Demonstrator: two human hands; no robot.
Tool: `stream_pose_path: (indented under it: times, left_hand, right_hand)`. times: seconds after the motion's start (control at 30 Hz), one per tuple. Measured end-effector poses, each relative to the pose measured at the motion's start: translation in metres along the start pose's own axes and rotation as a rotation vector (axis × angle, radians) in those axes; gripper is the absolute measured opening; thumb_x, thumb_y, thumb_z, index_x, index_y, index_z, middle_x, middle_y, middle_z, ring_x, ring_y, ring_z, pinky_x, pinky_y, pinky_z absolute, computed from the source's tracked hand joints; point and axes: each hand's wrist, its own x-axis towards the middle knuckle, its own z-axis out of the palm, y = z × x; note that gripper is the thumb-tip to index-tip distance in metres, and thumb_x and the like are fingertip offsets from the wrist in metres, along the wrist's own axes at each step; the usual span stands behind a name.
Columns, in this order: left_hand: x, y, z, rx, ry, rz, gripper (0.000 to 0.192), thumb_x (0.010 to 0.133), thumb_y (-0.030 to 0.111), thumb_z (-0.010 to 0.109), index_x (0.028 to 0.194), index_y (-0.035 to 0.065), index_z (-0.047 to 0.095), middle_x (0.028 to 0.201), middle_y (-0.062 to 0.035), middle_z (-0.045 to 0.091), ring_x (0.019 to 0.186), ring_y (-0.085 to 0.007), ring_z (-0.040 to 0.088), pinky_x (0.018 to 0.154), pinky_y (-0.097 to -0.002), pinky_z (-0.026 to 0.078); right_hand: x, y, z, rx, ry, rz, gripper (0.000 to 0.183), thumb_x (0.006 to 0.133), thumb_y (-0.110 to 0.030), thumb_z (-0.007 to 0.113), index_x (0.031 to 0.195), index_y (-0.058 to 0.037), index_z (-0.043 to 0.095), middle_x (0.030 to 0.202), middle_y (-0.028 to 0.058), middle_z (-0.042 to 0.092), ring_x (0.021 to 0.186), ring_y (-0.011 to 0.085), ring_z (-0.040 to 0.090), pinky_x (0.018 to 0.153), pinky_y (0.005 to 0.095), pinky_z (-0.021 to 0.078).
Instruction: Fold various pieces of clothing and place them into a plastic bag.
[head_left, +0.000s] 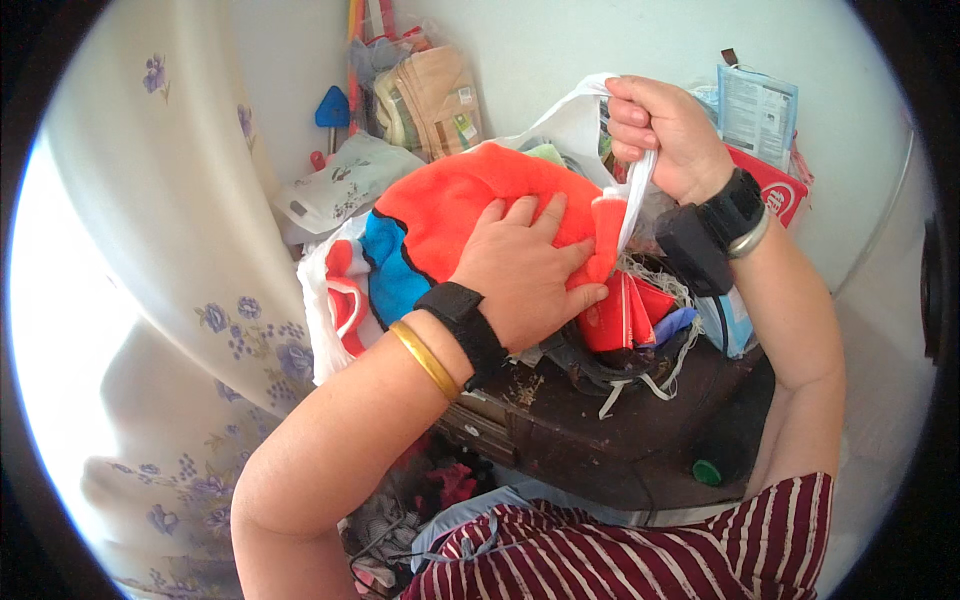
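My left hand (525, 274) presses flat, fingers spread, on a folded red fleece cloth (480, 184) with a blue part edged in black. The cloth bulges out of a white plastic bag (319, 311), and more red and white fabric (346, 300) shows at the bag's left side. Raised at the right, my right hand (671, 135) is closed around the bag's stretched white handle (637, 187). Pale green cloth (546, 154) peeks out behind the red fleece. The bag's underside is hidden.
The bag rests on a dark wooden cabinet (600, 442). Near it are a dark basket (592, 367) holding red packets (622, 311), a green cap (706, 472), a printed plastic bag (352, 180) and packed beige fabric (435, 97). A flowered curtain (247, 315) hangs left.
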Motion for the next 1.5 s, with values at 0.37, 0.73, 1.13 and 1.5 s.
stream_pose_path:
  times: [0.37,0.73,1.13,1.5]
  left_hand:
    - [0.013,-0.025,0.020,-0.187,-0.162,0.037,0.030,0.088,0.039,0.051,0.101,0.0207,0.070,0.130,-0.0125,0.052,0.116,-0.0289,0.045,0.095,-0.0481,0.034]
    - [-0.005,-0.035,0.014,-0.475,0.176,0.026,0.037,0.079,0.018,0.063,0.116,0.0109,0.062,0.132,-0.0152,0.049,0.121,-0.0326,0.045,0.103,-0.0463,0.035]
    - [-0.008,-0.020,0.003,-0.035,0.006,-0.247,0.068,0.081,0.042,0.061,0.137,0.0094,0.042,0.140,-0.0319,0.032,0.130,-0.0466,0.032,0.107,-0.0527,0.027]
    - [0.009,-0.045,0.033,-0.069,-0.247,-0.251,0.072,0.083,0.055,0.054,0.144,0.0260,0.032,0.149,-0.0308,0.013,0.137,-0.0464,0.018,0.104,-0.0667,0.021]
  right_hand:
    - [-0.007,-0.014,0.023,0.171,-0.170,0.107,0.017,0.090,-0.012,0.054,0.075,-0.0043,0.053,0.067,-0.0017,0.050,0.046,0.0036,0.029,0.043,0.0205,0.0237]
    - [0.000,-0.009,0.041,-0.212,-0.109,-0.082,0.018,0.090,-0.016,0.056,0.079,-0.0026,0.055,0.068,-0.0007,0.051,0.051,0.0039,0.040,0.048,0.0193,0.0334]
    - [-0.009,-0.010,0.038,-0.247,-0.139,-0.075,0.020,0.092,-0.019,0.054,0.080,-0.0033,0.055,0.065,-0.0013,0.050,0.051,0.0040,0.041,0.048,0.0197,0.0347]
    - [0.001,-0.014,0.018,0.045,-0.267,0.024,0.023,0.093,-0.018,0.054,0.082,0.0013,0.061,0.066,-0.0024,0.052,0.047,0.0011,0.036,0.046,0.0192,0.0305]
